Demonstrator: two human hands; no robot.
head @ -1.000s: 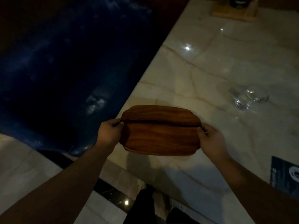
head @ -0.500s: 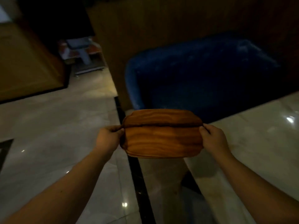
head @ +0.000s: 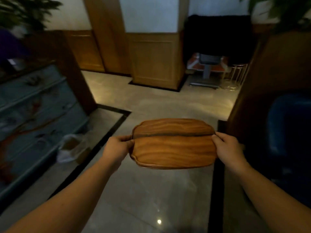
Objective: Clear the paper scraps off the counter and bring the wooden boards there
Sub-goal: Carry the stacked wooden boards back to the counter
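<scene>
Two wooden boards [head: 173,147] in transit, stacked.
Left hand [head: 116,148] and right hand [head: 227,147] clamped on opposite ends; counter not visible, delivery pending, scraps unverifiable.

A warm reddish-brown tone with darker wavy grain is shown by the wooden boards [head: 173,145], crossed by one dark line. The floor [head: 151,190] is seen as pale grey marble, edged by black strips. At 9 o'clock, a blue-grey panel [head: 33,115] is marked with rust-red streaks. At 12 o'clock, honey-coloured wood is shown by the wall panelling [head: 153,59]. At 3 o'clock, deep blue is seen on the seat [head: 289,132].
</scene>
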